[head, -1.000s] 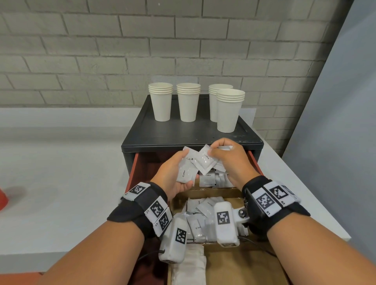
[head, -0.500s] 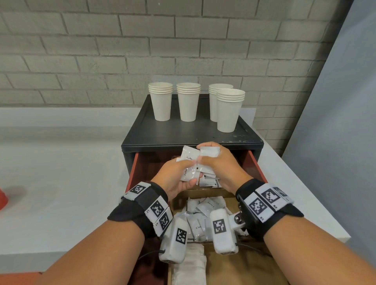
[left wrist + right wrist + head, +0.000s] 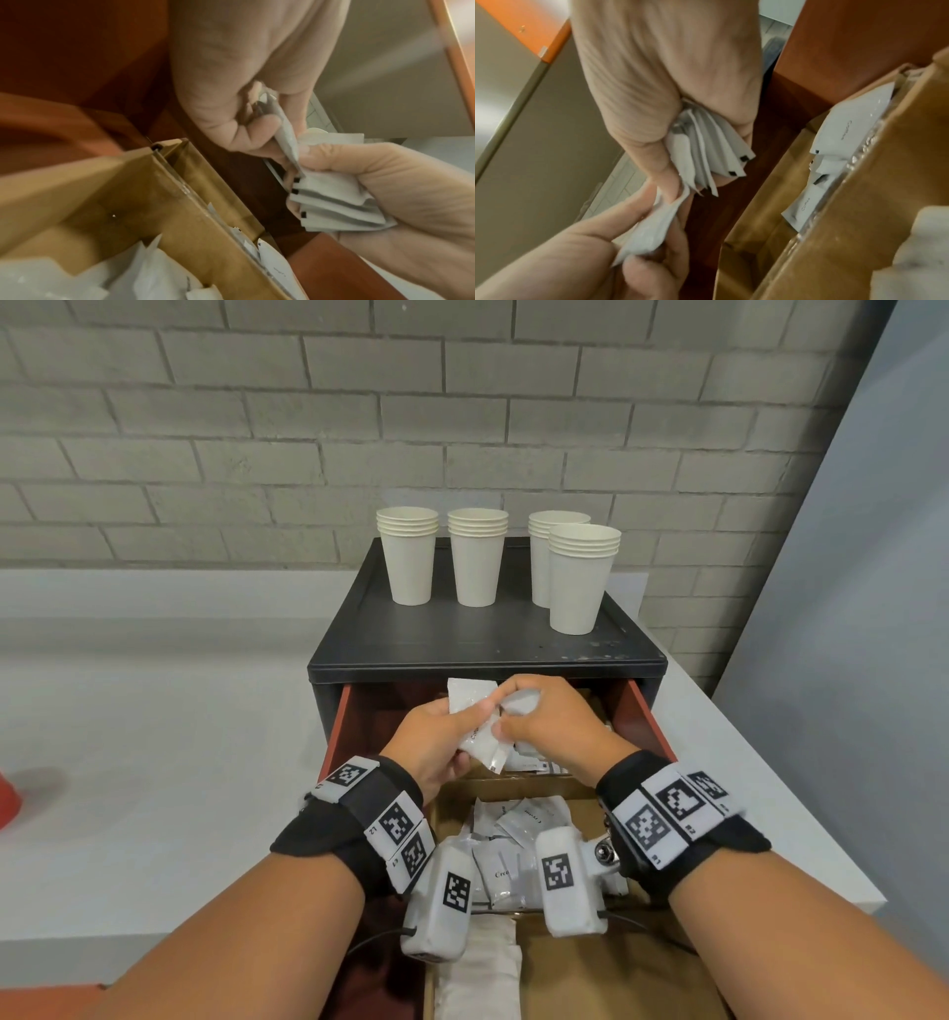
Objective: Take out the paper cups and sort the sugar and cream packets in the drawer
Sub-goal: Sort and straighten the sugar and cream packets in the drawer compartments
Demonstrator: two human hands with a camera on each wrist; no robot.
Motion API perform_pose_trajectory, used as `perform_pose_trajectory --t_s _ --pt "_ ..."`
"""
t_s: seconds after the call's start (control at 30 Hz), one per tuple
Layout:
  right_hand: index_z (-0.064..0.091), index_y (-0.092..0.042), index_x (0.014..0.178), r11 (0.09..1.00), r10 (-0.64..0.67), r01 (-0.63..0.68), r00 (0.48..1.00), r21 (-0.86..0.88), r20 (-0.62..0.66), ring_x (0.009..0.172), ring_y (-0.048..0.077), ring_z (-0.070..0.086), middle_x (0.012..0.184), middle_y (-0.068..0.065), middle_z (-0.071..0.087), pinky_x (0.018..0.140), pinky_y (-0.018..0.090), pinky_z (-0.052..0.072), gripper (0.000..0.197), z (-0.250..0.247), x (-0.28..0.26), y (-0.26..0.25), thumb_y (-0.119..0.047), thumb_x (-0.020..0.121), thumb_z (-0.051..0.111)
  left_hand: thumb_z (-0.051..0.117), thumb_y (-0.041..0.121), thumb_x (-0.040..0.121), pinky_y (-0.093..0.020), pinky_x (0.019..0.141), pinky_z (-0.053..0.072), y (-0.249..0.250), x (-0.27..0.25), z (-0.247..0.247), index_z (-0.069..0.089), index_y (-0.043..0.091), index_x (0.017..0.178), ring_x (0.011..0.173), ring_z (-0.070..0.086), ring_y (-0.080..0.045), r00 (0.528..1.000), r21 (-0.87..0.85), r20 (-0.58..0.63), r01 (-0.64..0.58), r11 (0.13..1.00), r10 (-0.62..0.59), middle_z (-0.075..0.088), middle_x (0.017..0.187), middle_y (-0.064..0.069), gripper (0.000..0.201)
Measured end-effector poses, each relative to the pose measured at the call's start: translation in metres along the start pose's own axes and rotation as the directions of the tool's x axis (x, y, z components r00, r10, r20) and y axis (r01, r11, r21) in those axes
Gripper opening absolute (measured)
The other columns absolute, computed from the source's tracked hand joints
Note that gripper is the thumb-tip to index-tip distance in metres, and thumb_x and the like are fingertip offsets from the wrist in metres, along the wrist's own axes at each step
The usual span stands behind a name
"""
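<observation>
Four stacks of white paper cups (image 3: 411, 557) stand on top of the black cabinet (image 3: 482, 644). Below it the red-brown drawer (image 3: 644, 716) is pulled out, and both hands meet over its far end. My left hand (image 3: 462, 726) grips a small stack of white packets (image 3: 480, 742), also clear in the left wrist view as the stack (image 3: 334, 203) and in the right wrist view as the stack (image 3: 706, 152). My right hand (image 3: 513, 716) pinches one white packet (image 3: 652, 223) against that stack's edge. The labels on the held packets cannot be read.
Cardboard dividers (image 3: 518, 785) split the drawer into compartments. Loose white packets (image 3: 518, 819) fill the middle one and more packets (image 3: 534, 760) lie in the far one. White folded material (image 3: 482, 978) lies at the near end. A white counter (image 3: 154, 737) surrounds the cabinet; a brick wall stands behind.
The fanned packets have been gathered into a tighter stack in my left hand. Both hands moved slightly away, toward the cabinet front, and my right hand closed in on the stack.
</observation>
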State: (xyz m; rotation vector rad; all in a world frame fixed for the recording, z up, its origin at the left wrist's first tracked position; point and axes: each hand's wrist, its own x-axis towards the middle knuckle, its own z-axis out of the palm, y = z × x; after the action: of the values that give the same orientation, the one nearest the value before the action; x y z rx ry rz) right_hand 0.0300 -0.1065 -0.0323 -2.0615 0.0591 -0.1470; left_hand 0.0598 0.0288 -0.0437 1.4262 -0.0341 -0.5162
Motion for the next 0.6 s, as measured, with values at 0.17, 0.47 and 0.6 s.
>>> perform_pose_trajectory --t_s 0.17,0.47,0.6 --pt "0.065 -0.018 0.082 0.975 0.078 -0.038 0.981 0.218 -0.175 0.093 0.027 0.064 0.093 0.007 0.067 0.083 0.037 0.054 0.022 -0.0073 0.0049 0.0046 0.004 0.08 0.065 0.058 0.012 0.091 -0.012 0.049 0.051 0.0027 -0.0011 0.0029 0.062 0.017 0.103 0.072 0.062 -0.01 0.999 -0.106 0.043 0.016 0.994 -0.011 0.068 0.093 -0.005 0.013" --pt "0.063 -0.014 0.095 0.919 0.139 -0.099 0.987 0.382 -0.079 0.1 0.03 0.064 0.106 0.015 0.067 0.087 0.04 0.055 0.008 -0.0051 0.0039 0.0076 -0.018 0.088 0.063 0.052 0.01 0.094 -0.022 0.063 0.05 0.0024 0.0006 0.0027 0.059 0.017 0.115 0.078 0.058 -0.013 0.999 -0.069 0.044 0.021 0.997 -0.018 0.066 0.095 -0.004 0.023" --pt "0.059 -0.012 0.108 0.903 0.146 -0.131 0.989 0.409 -0.006 0.091 0.023 0.065 0.104 0.012 0.065 0.07 0.029 0.057 0.024 -0.0072 0.0007 0.0048 -0.024 0.088 0.063 0.046 0.01 0.097 -0.023 0.065 0.05 0.0014 -0.003 0.0058 0.057 0.024 0.114 0.083 0.058 -0.013 0.984 0.022 0.176 0.033 0.999 -0.036 0.063 0.101 -0.003 0.024"
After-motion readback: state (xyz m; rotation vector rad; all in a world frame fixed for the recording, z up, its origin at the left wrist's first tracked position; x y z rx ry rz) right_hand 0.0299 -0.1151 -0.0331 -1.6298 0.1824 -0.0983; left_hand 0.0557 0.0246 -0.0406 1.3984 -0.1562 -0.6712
